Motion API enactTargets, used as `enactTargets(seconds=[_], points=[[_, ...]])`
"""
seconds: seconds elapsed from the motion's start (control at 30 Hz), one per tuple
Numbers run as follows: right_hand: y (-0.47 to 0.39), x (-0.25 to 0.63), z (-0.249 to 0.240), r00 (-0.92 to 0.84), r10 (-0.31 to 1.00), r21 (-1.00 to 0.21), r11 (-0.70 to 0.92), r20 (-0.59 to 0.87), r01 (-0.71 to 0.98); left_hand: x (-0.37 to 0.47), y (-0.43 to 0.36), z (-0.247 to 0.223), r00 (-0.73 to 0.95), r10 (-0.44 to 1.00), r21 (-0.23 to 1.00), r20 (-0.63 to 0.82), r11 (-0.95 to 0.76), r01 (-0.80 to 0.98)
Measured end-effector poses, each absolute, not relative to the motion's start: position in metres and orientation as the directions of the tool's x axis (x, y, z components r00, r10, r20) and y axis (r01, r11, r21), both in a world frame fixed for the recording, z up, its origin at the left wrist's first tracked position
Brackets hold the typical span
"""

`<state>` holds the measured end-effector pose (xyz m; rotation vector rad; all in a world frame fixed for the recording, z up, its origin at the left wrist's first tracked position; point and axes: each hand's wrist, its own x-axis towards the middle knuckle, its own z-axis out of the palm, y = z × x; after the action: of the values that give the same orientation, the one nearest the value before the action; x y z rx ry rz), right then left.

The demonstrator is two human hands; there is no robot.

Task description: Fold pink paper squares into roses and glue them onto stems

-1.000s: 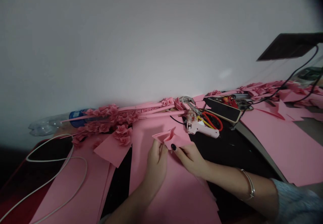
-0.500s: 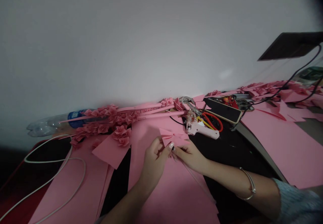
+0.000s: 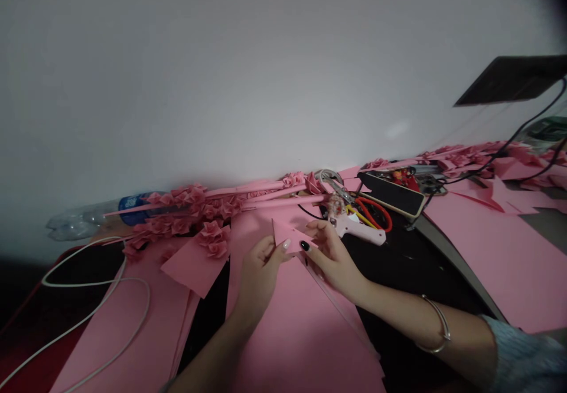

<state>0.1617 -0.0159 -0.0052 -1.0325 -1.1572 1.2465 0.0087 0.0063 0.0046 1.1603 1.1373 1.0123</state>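
Observation:
A small piece of folded pink paper [image 3: 287, 236], now a flat triangle, is held over long pink sheets [image 3: 301, 328]. My left hand [image 3: 261, 269] pinches its left lower edge between thumb and fingers. On the other side, my right hand [image 3: 334, 257] grips its right corner, thumb on the near face and fingers behind. Just beyond my right hand lies a pale pink glue gun [image 3: 361, 229]. Paper roses [image 3: 215, 238] rest on a loose pink square [image 3: 190, 266] to the left.
Red-handled pliers [image 3: 376, 213], scissors [image 3: 334, 181] and a phone [image 3: 392, 193] lie behind the glue gun. A plastic bottle [image 3: 84, 221] and rolled paper stems [image 3: 274, 195] line the wall. A white cable [image 3: 101, 282] loops at left; more pink sheets [image 3: 509, 251] lie right.
The paper has gone from an opened, pleated shape to a flat folded triangle. My hands have moved slightly apart, and my right fingers have lifted behind the paper.

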Motion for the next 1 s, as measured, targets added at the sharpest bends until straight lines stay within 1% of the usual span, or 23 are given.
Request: enactTargets(seconds=[0.1, 0.2, 0.33, 0.5, 0.57, 0.7, 0.9, 1.0], points=[[-0.016, 0.165, -0.004, -0.078, 0.997, -0.998, 0.013, 0.018, -0.056, 0.009, 0.007, 0.004, 0.204, 0.962, 0.980, -0.180, 0.194, -0.051], [-0.016, 0.167, -0.004, -0.091, 0.996, -1.000, -0.025, -0.024, -0.006, 0.008, 0.007, 0.005, 0.200, 0.961, 0.979, -0.192, 0.201, -0.024], [-0.018, 0.166, -0.003, -0.089, 0.996, -0.998, -0.026, -0.031, 0.061, 0.008, 0.008, 0.009, 0.153, 0.974, 0.986, -0.168, 0.168, 0.012], [-0.019, 0.166, 0.003, -0.186, 0.982, -0.993, -0.007, -0.029, 0.116, 0.007, 0.007, 0.012, 0.085, 0.988, 0.991, -0.131, 0.133, -0.018], [-0.019, 0.167, 0.004, -0.236, 0.972, -0.985, 0.028, -0.013, 0.170, 0.006, 0.006, 0.011, 0.122, 0.988, 0.995, -0.098, 0.101, -0.026], [-0.018, 0.169, 0.003, -0.330, 0.944, -0.949, 0.110, 0.007, 0.296, 0.006, 0.005, 0.011, 0.254, 0.965, 0.997, -0.060, 0.072, -0.036], [-0.017, 0.169, 0.005, -0.424, 0.905, -0.944, 0.166, 0.030, 0.287, 0.011, 0.001, 0.017, 0.359, 0.933, 0.996, -0.026, 0.053, -0.066], [-0.017, 0.168, 0.007, -0.439, 0.898, -0.953, 0.142, 0.010, 0.268, 0.009, 0.000, 0.017, 0.325, 0.946, 0.999, 0.002, 0.009, -0.032]])
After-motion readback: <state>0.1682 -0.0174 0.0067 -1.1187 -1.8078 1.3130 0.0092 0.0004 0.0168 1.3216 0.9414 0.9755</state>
